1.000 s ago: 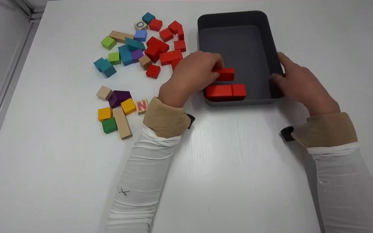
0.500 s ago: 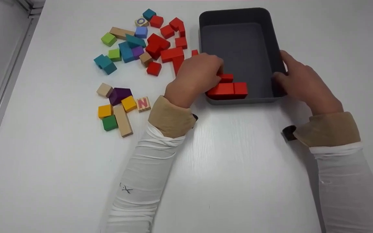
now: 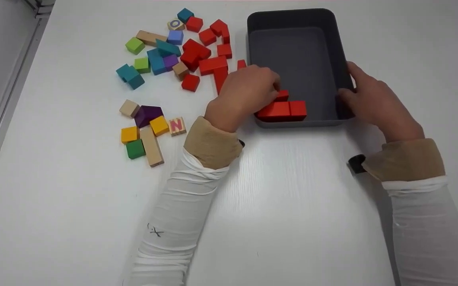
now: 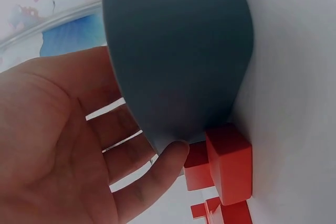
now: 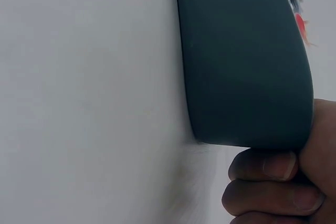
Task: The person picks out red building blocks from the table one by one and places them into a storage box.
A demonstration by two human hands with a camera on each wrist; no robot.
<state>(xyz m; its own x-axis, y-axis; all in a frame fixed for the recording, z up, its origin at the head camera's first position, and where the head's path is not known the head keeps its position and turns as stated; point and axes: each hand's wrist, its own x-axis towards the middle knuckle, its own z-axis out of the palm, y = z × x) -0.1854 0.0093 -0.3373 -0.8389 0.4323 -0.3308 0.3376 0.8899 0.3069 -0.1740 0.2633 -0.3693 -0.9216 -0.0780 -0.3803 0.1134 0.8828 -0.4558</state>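
Observation:
A dark grey tray (image 3: 292,51) lies at the upper right of the head view. My left hand (image 3: 247,89) reaches over its left wall, and its curled fingers pinch a red block (image 3: 283,95) down inside, mostly hidden by the hand. Against the near wall sit a long red block (image 3: 276,110) and a red cube (image 3: 298,109), end to end. My right hand (image 3: 376,99) grips the right wall, thumb inside and fingers outside. The left wrist view has the tray's outer wall (image 4: 178,51) beside my left fingers. In the right wrist view, curled fingers (image 5: 262,166) stand at the wall's corner.
Several red blocks (image 3: 213,64) lie close left of the tray. Teal, green, purple and wooden blocks (image 3: 156,61) are spread farther left. A nearer cluster has a wooden plank (image 3: 152,146), yellow cubes (image 3: 160,125) and a letter N block (image 3: 177,126).
My left hand has lowered the red block and brought it closer to the row at the near wall. The right hand keeps its grip on the tray; the whole view has shifted slightly.

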